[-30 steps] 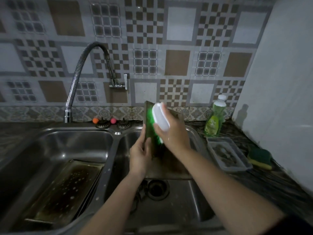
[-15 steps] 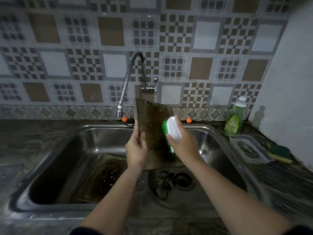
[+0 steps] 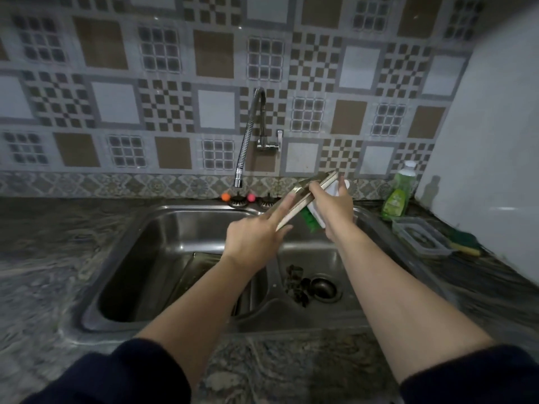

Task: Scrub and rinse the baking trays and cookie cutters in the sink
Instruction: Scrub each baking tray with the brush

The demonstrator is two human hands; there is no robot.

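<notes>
Green-bristled white brush; brown-and-grey checkered wall tiles — steel-grey sink, seemingly green soap bottle.

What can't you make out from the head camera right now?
- Tray faces: seen edge-on.
- Scrub brush bristles: mostly behind the right hand and the tray.
- Second tray in the sink: partly covered by the left forearm.
- Dark items by the drain: too small and dim.

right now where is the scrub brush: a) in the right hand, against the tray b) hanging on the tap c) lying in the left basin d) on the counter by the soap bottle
a: the right hand grips the scrub brush against the held-up tray, over the sink.
</notes>
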